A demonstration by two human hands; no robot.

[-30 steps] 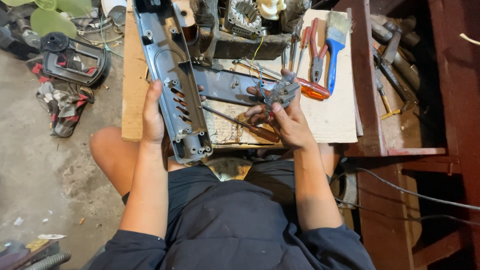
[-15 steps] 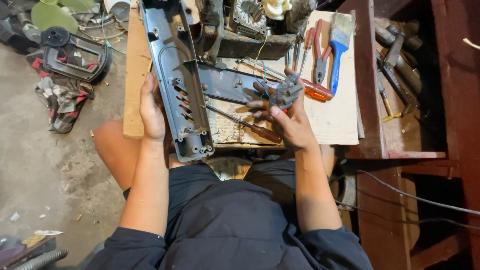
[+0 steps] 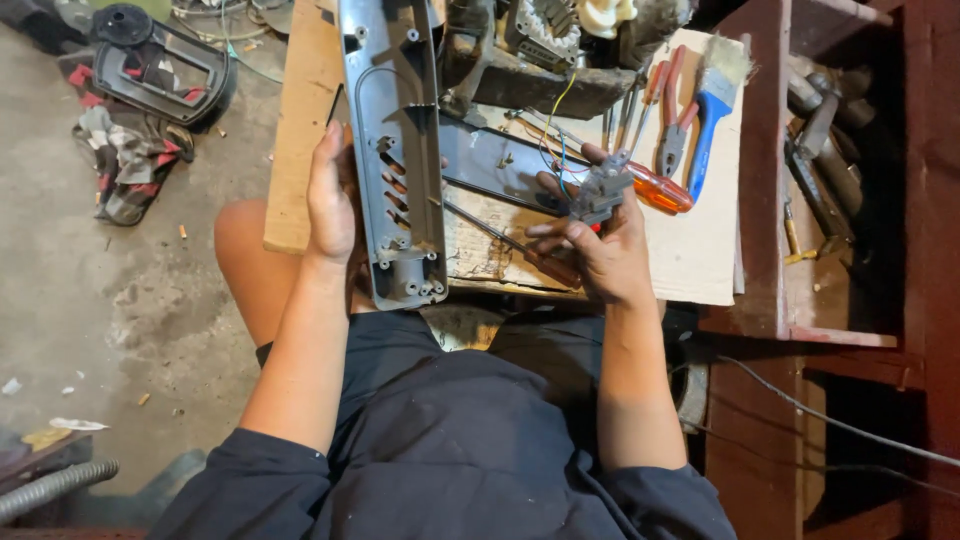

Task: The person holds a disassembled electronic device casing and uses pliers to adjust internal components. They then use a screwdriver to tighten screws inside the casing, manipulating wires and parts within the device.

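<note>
A long grey plastic housing (image 3: 395, 150) is gripped along its left edge by the left hand (image 3: 330, 195), its long axis running from 12 to 6 o'clock over the bench (image 3: 300, 120). A small grey switch part (image 3: 598, 190) is pinched in the closed fingers (image 3: 560, 228) of the right hand (image 3: 590, 250). At 3 o'clock, metal tools (image 3: 815, 130) are kept in a red wooden crate (image 3: 770, 180).

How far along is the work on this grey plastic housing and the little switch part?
Done: the grey housing half lies open, its inside empty, with the motor parts out on the board. In hand: the left hand steadies the housing, and the right hand holds a small grey wired part along with a screwdriver. Left: the part is not seated in the housing, and nothing is reassembled yet.
</note>
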